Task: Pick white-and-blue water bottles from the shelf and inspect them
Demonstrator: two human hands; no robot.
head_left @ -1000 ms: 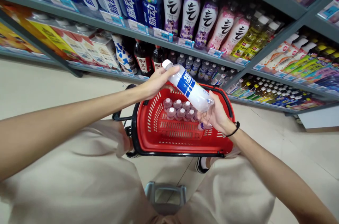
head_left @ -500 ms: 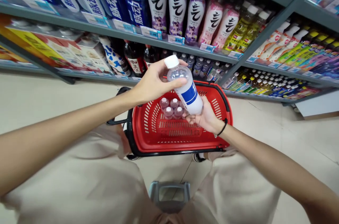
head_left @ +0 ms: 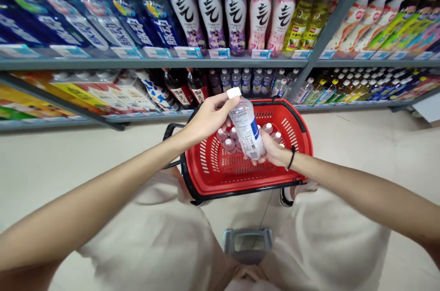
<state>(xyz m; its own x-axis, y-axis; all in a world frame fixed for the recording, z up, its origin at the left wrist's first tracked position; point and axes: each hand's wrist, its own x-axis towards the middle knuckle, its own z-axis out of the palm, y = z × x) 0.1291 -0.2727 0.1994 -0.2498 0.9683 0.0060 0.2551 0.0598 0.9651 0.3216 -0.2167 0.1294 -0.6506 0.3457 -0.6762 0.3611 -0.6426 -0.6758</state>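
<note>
2 hands (head_left: 209, 117) gripping bottle (head_left: 246, 129), above red basket (head_left: 299, 119)

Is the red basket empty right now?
No, several small pink-capped bottles stand in the red basket, behind the clear bottle held by the left hand and right hand.

floor (head_left: 360, 144): pale beige, smooth, evenly lit
shelving (head_left: 154, 63): grey metal, two tiers in view, running across the back
upper shelf: tall drink bottles (head_left: 211, 16) in blue, purple, pink and yellow
lower shelf: cartons (head_left: 103, 94), dark bottles, small bottles
shelf edge: blue price tags (head_left: 220, 53)
</note>
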